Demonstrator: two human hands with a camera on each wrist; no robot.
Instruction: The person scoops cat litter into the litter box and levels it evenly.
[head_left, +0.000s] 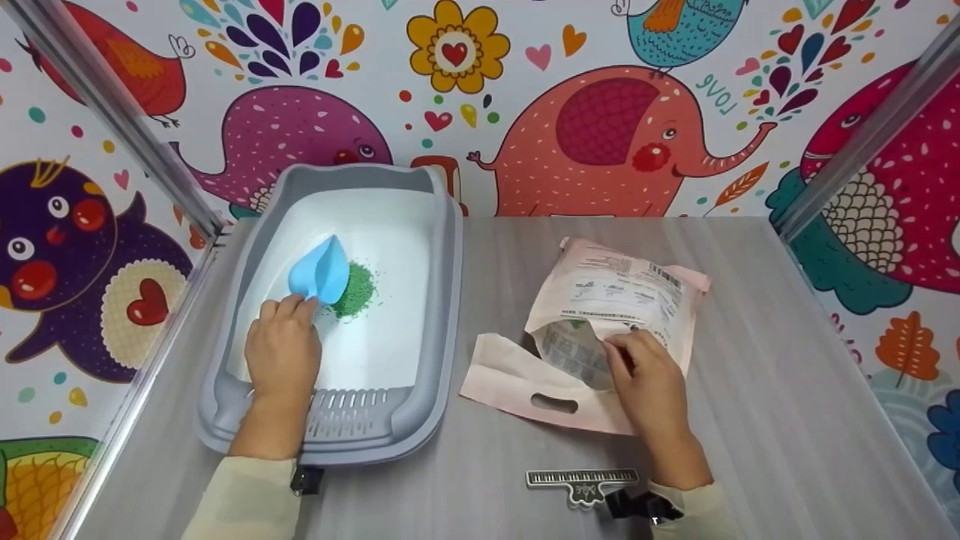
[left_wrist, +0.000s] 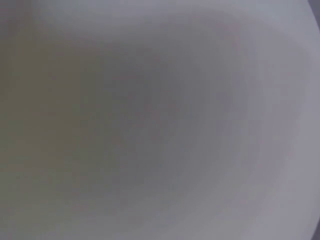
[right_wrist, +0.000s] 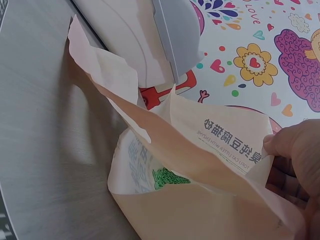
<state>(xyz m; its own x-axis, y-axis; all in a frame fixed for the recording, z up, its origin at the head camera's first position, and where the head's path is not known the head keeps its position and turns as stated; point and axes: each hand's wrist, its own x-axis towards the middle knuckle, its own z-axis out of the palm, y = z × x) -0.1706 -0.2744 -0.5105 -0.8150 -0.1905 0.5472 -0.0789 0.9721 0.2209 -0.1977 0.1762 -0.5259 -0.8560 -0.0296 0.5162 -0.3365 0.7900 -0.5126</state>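
My left hand [head_left: 283, 349] reaches over the front of a grey litter box [head_left: 448, 300] and pinches the near end of a light-blue, leaf-shaped scoop [head_left: 322, 271]. Beside the scoop, a small heap of green litter pellets [head_left: 355, 292] lies on the box's white floor. To the right, a pale pink cat litter bag [head_left: 619, 289] lies with its torn mouth towards me. The edge of that mouth is pinched by my right hand [head_left: 651, 382]. In the right wrist view, more green pellets [right_wrist: 169, 178] show inside the bag. The left wrist view is a grey blur.
A torn strip with a handle slot [head_left: 553, 403] hangs from the bag's mouth onto the grey table [head_left: 772, 360]. Near my right wrist lies a ruler-shaped clip [head_left: 582, 480]. Metal posts [head_left: 870, 142] and a patterned wall [head_left: 420, 112] stand behind.
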